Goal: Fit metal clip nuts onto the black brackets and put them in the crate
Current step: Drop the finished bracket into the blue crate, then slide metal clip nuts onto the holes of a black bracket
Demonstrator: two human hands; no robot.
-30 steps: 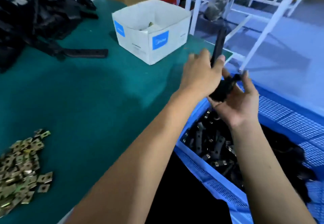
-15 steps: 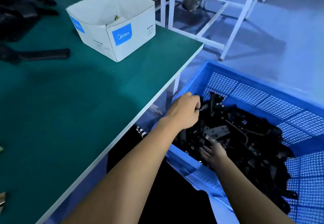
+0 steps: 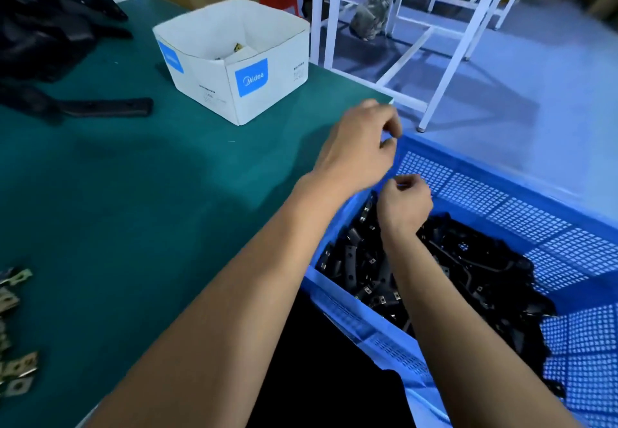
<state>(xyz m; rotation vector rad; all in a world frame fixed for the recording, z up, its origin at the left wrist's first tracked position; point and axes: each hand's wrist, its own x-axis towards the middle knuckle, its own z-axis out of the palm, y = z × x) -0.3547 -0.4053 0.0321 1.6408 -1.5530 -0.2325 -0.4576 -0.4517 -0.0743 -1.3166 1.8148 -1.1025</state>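
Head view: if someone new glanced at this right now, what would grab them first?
Probably the two bare forearms reaching from the bottom edge, the left hand and right hand both loosely curled and empty above the blue perforated plastic crate at right, which holds a heap of black brackets with clip nuts. Next, the white cardboard box with blue labels on the green table mat.

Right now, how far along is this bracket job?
Well underway, not finished. Done: the blue crate holds a heap of black brackets, several showing metal clips. In hand: nothing; the left hand and right hand hover empty over the crate's near corner. Left: loose clip nuts lie on the green table, and bare brackets are piled at its far end.
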